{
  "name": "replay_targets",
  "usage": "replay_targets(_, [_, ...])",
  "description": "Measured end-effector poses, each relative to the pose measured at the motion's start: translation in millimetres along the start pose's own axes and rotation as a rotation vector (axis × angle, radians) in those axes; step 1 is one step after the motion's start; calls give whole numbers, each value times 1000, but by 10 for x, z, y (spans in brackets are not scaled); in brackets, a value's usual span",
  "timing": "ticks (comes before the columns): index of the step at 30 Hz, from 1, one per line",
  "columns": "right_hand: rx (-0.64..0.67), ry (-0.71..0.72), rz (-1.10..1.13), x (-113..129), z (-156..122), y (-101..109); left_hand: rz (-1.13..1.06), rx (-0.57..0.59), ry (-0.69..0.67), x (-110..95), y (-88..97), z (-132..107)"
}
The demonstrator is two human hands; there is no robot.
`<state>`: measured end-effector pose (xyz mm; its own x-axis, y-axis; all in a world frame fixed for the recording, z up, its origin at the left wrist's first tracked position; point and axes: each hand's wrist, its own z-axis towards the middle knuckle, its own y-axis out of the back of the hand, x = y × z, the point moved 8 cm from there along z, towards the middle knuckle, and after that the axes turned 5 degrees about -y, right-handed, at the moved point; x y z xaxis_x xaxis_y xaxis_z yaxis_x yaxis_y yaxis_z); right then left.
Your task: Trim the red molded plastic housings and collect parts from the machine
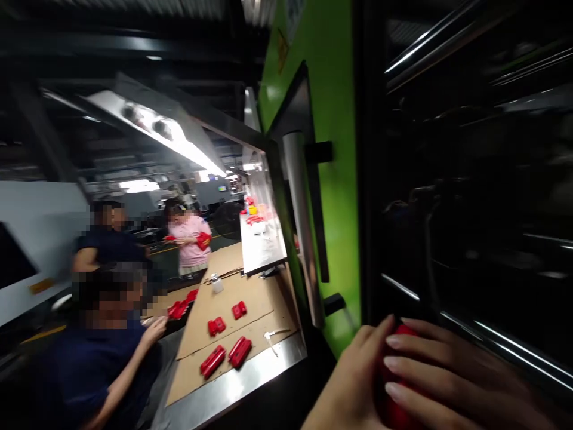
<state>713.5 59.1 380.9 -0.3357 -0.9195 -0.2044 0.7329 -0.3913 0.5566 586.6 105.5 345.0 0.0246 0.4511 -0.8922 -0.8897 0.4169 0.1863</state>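
Both my hands are at the bottom right, closed around a red plastic part (398, 406) that shows only between the fingers. My left hand (353, 382) cups it from the left. My right hand (443, 376) wraps over its top and right side, fingers pressed together. They are in front of the dark window (470, 209) of a green machine (335, 197).
A cardboard-covered table (250, 298) to the left carries several red plastic parts (239, 350), a small white bottle (216, 283) and a small tool (270, 339). A seated person in dark blue (107, 358) works at its near left; two more people stand farther back.
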Motion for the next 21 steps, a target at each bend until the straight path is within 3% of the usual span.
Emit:
replay_targets(2, [59,85,-60,64,-10,68,-250,14,150,98,10,-90])
replay_targets(5, [-20,109,-68,76,-68,214,-542,-31,298,287,16,-136])
replay_targets(9, [-16,98,-145,33,-167,276,-572,36,317,370,-119,-25])
replay_targets(15, [60,5,-226,-161,-287,376,-532,114,267,261,-269,143])
replay_targets(18, [142,-155,-238,-334,-363,376,-450,7,248,275,-198,210])
replay_targets(21, [209,-516,-10,-553,-493,341,-470,-253,201,271,-112,274])
